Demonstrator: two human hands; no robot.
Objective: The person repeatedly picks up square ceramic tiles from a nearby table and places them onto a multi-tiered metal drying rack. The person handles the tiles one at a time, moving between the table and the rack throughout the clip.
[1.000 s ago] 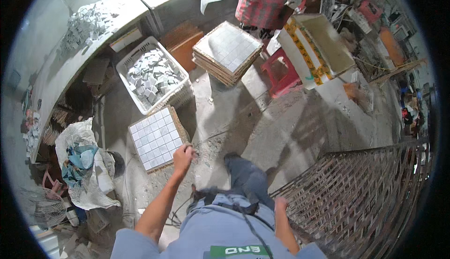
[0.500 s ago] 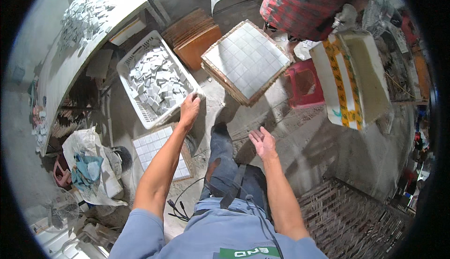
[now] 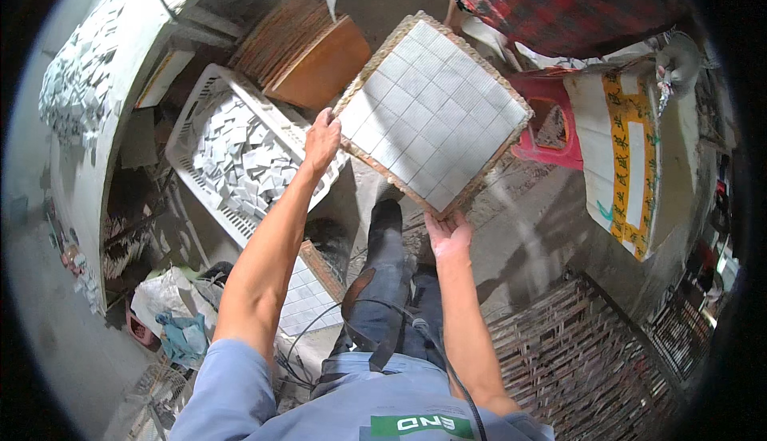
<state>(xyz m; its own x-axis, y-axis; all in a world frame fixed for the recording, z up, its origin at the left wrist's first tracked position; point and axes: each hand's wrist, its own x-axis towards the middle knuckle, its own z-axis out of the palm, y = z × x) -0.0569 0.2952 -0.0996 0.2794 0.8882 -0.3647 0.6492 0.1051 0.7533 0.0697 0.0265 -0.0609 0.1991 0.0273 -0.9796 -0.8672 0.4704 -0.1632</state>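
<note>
A square board [image 3: 435, 113] with rough tan edges carries a grid of white tiles in front of me. My left hand [image 3: 322, 139] is closed on its left corner, fingers at the rim. At the near corner, my right hand [image 3: 451, 233] holds the edge from below, its fingertips partly hidden under the board. I cannot tell whether the board is raised off what lies beneath it. Left of my left hand stands a white plastic basket [image 3: 185, 149] filled with loose white tiles [image 3: 244, 149].
Brown boards [image 3: 319, 61] lean behind the basket. A second tiled board [image 3: 307, 293] lies by my left forearm. To the right are a pink stool [image 3: 559, 149], a taped white box [image 3: 607, 169] and a metal rack [image 3: 579, 345]. A person in red-and-black plaid [image 3: 559, 1] is at the far right.
My left hand has moved from the basket's corner to the board's left corner. The right hand has reached forward to its near corner. The board now looks larger as my view has shifted.
</note>
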